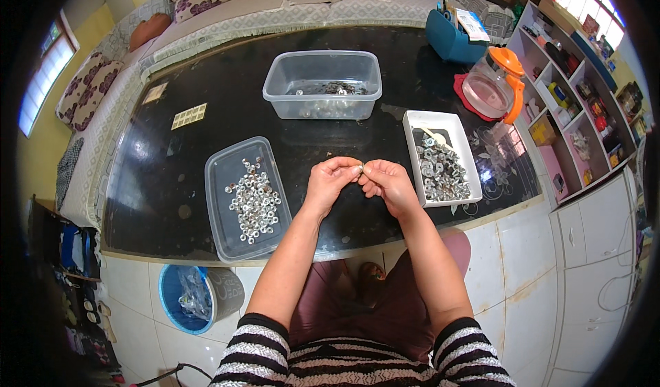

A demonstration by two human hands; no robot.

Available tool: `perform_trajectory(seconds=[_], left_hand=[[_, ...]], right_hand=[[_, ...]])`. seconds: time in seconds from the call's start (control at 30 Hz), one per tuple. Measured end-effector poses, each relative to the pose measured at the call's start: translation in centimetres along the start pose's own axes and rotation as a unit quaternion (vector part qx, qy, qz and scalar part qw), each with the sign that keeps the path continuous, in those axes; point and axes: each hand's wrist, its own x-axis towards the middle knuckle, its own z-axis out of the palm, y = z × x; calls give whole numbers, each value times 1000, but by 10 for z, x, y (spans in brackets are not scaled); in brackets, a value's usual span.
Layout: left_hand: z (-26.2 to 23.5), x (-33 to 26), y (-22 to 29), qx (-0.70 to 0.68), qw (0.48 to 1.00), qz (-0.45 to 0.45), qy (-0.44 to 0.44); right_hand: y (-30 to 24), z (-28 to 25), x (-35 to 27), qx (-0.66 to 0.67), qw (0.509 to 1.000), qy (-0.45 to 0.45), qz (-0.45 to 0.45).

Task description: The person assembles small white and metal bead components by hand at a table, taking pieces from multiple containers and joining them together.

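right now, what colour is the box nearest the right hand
White box, clearest in head view.

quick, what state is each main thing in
Left hand: pinching a small shiny piece
Right hand: pinching the same piece
Plastic tub: open, partly filled
Plastic lid: lying flat, bearing metal rings
White box: open, heaped with metal parts
Glass pitcher: lidded
Bucket: open, plastic bag inside

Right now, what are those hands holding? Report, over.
Left hand, right hand: both pinching one small shiny piece. Tray of small rings left; white box of metal parts right. Clear tub beyond, touching neither hand.
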Motion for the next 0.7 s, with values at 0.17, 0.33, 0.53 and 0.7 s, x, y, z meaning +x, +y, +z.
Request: perform_trajectory(seconds=[0.17, 0.33, 0.53, 0.7], left_hand=[[1, 1, 0, 2, 1000, 8, 5], [2, 1, 1, 3, 1000, -3, 27], [4, 1, 0, 8, 999, -6, 46], [4, -1, -1, 48, 998, 1, 34]], right_hand=[[0, 3, 0, -32, 999, 22, -27], [1, 7, 0, -150, 975, 87, -136], [-12, 10, -9, -324, 900, 152, -247], [-21, 8, -13, -363, 869, 170, -291]])
